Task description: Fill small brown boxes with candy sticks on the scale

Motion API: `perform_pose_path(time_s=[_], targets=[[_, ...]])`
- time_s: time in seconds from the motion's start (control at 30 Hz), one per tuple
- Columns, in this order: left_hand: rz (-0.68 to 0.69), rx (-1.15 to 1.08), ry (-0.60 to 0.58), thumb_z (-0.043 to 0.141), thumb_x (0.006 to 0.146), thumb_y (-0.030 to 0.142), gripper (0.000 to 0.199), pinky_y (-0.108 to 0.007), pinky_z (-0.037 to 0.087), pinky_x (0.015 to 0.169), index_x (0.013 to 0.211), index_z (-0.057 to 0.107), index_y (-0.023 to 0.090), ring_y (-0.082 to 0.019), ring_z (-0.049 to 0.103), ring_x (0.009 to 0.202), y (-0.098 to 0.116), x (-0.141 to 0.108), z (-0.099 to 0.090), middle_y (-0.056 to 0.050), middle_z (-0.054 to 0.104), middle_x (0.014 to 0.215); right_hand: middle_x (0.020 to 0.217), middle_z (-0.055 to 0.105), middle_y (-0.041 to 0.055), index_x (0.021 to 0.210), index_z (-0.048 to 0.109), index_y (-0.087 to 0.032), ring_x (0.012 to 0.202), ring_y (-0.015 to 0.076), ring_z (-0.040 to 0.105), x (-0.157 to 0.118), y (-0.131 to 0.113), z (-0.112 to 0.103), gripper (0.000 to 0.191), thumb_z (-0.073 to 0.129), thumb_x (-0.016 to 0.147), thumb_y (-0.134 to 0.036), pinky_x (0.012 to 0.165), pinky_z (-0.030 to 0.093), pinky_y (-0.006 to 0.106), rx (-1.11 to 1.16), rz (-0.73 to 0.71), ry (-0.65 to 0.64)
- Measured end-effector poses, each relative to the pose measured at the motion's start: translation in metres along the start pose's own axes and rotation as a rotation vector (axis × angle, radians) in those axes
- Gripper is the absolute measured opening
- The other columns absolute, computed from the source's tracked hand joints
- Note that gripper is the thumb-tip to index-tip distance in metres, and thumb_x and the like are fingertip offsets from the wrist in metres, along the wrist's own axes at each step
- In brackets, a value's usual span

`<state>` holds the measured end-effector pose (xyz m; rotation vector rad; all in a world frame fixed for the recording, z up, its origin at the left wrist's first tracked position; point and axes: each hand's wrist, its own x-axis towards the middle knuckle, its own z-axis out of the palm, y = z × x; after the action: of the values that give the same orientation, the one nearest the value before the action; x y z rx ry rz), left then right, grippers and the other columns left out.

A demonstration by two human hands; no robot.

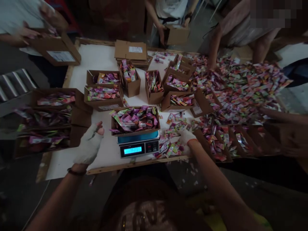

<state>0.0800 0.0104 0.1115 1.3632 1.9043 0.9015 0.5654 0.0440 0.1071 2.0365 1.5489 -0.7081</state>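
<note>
Loose packets lie on the table, under and just left of the gloved right hand. From where I stand, that hand reaches down among them; its fingers are hidden, so can't tell if they're pinched on any. Left hand, also gloved, fingertips bare: raised over the table, fingers stretched out and loose, well apart from the right.

Between the 2 hands: 1 open box heaped with packets, sitting on a scale, blue display lit, digits hard to read. Left of the left hand, 3 filled boxes. Ahead of it, 2 more boxes with packets, cardboard stack beyond. Ahead and right of the right hand, big heap; nearer, just right, a row of boxes. Across from both hands, 3 co-workers: 2 holding boxes, 1 reaching into the heap.
</note>
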Motion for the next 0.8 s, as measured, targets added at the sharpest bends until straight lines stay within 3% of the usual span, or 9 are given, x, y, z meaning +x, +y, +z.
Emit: perform_pose_path(time_s=[0.07,0.2,0.27,0.37,0.43,0.57,0.63,0.73,0.8], targets=[[-0.027,-0.094,-0.018,0.072,0.092,0.063,0.081,-0.059,0.059,0.122,0.157,0.069,0.015,-0.041,0.073,0.140,0.022,-0.002,0.006,-0.020,0.077,0.151,0.156,0.072,0.0229,0.154,0.075,-0.018,0.141,0.0384,0.069,-0.016,-0.010,-0.030,0.065,0.080,0.089,-0.016,0.117,0.056,0.049,0.013,-0.115,0.110],[0.143,-0.072,-0.022,0.078,0.086,0.059,0.079,-0.060,0.052,0.131,0.154,0.072,0.020,-0.043,0.060,0.158,0.058,-0.003,0.018,-0.019,0.058,0.176,0.138,0.082,0.0112,0.147,0.079,-0.022,0.126,0.0251,0.076,-0.055,-0.079,-0.083,0.044,0.064,0.106,-0.021,0.114,0.059,0.039,0.284,-0.682,0.368],[0.232,0.062,-0.032,0.078,0.086,0.055,0.066,-0.056,0.051,0.132,0.143,0.081,0.021,-0.043,0.058,0.160,0.070,-0.003,0.023,-0.018,0.059,0.174,0.144,0.081,0.0096,0.148,0.079,-0.025,0.130,0.0244,0.076,-0.067,-0.131,-0.098,0.044,0.064,0.107,-0.022,0.116,0.057,0.038,0.246,-0.865,0.347],[0.280,0.185,-0.091,0.072,0.091,0.050,0.044,-0.045,0.061,0.120,0.120,0.088,0.021,-0.038,0.071,0.143,0.077,-0.006,0.029,-0.018,0.068,0.162,0.150,0.080,0.0141,0.154,0.076,-0.024,0.131,0.0292,0.077,-0.070,-0.199,-0.108,0.055,0.075,0.099,-0.023,0.107,0.060,0.037,-0.025,-0.846,0.156],[0.296,0.200,-0.106,0.069,0.095,0.049,0.040,-0.046,0.064,0.115,0.116,0.089,0.021,-0.038,0.075,0.138,0.074,-0.010,0.029,-0.018,0.070,0.159,0.142,0.084,0.0131,0.147,0.081,-0.026,0.127,0.0284,0.079,-0.067,-0.221,-0.108,0.051,0.071,0.098,-0.017,0.102,0.059,0.034,-0.128,-0.822,0.074],[0.408,0.175,-0.006,0.067,0.100,0.042,0.029,-0.054,0.062,0.119,0.090,0.085,0.023,-0.042,0.065,0.153,0.065,-0.016,0.020,-0.017,0.066,0.166,0.114,0.088,0.0082,0.122,0.089,-0.023,0.109,0.0245,0.080,-0.069,-0.202,-0.104,0.037,0.062,0.097,-0.014,0.092,0.058,0.030,0.168,-0.838,0.205],[0.492,0.180,0.051,0.066,0.102,0.039,0.035,-0.055,0.065,0.112,0.072,0.075,0.022,-0.039,0.074,0.140,0.070,-0.017,0.011,-0.016,0.072,0.159,0.093,0.083,0.0047,0.105,0.087,-0.020,0.090,0.0213,0.075,-0.076,-0.173,-0.102,0.026,0.063,0.097,-0.022,0.082,0.057,0.029,0.489,-0.852,0.289],[0.596,0.156,0.126,0.066,0.103,0.035,0.030,-0.046,0.070,0.093,0.080,0.081,0.024,-0.029,0.082,0.102,0.093,-0.020,-0.004,-0.013,0.085,0.128,0.078,0.074,0.0012,0.092,0.081,-0.020,0.070,0.0180,0.064,-0.089,-0.122,-0.104,0.023,0.068,0.093,-0.039,0.069,0.055,0.029,0.890,-0.805,0.392],[0.603,0.085,0.175,0.067,0.105,0.033,0.023,-0.040,0.071,0.087,0.098,0.088,0.026,-0.025,0.082,0.094,0.115,-0.026,-0.007,-0.009,0.087,0.113,0.079,0.073,0.0018,0.091,0.079,-0.022,0.068,0.0189,0.062,-0.099,-0.085,-0.108,0.024,0.072,0.089,-0.045,0.066,0.055,0.032,0.932,-0.718,0.448]])
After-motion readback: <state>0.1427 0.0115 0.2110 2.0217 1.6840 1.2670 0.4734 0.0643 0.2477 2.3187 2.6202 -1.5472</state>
